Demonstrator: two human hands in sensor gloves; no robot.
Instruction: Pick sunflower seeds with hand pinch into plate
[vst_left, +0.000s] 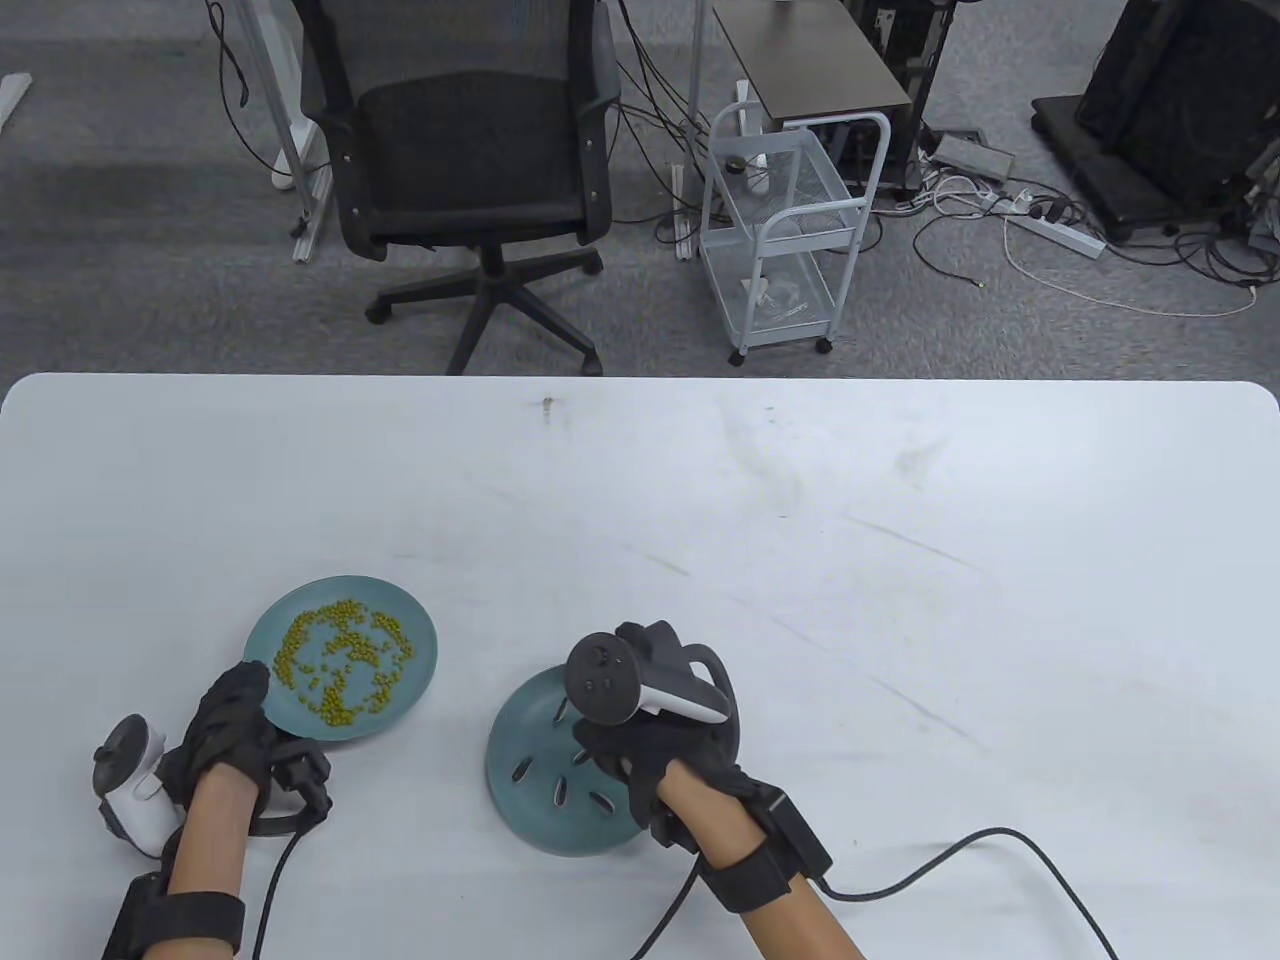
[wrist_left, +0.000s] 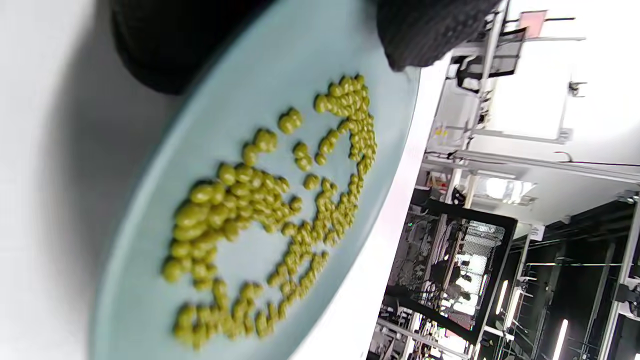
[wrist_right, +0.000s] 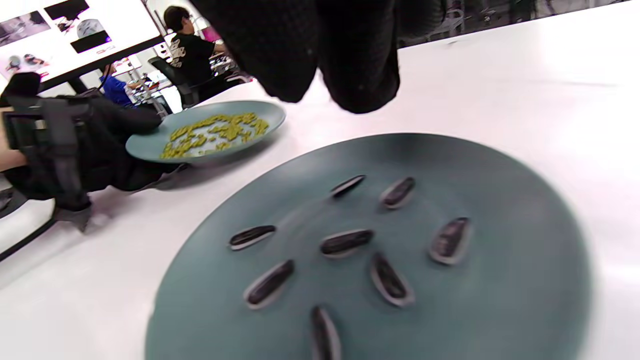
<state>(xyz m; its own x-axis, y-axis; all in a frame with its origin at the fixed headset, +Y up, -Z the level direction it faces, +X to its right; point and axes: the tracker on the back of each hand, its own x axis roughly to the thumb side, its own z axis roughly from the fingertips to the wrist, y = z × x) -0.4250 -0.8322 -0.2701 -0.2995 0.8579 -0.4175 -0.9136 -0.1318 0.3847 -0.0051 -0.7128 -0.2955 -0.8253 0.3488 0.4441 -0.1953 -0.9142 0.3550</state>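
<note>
White table (vst_left: 700, 520). Dark teal plate (wrist_right: 500, 310) with black, pale-edged sunflower seeds (wrist_right: 346, 242). Lighter blue-green plate (vst_left: 415, 620) with yellow-green beans (vst_left: 345, 655). Black gloves on both hands, white-and-black trackers.

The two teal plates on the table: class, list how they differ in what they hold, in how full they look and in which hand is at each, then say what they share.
The left plate holds small yellow-green pieces; the right plate holds dark sunflower seeds.
The left plate carries dozens of pieces, the right plate only a few seeds.
The left hand grips the left plate's rim; the right hand is above the right plate.
Both are round, shallow and teal, on the white table.
</note>
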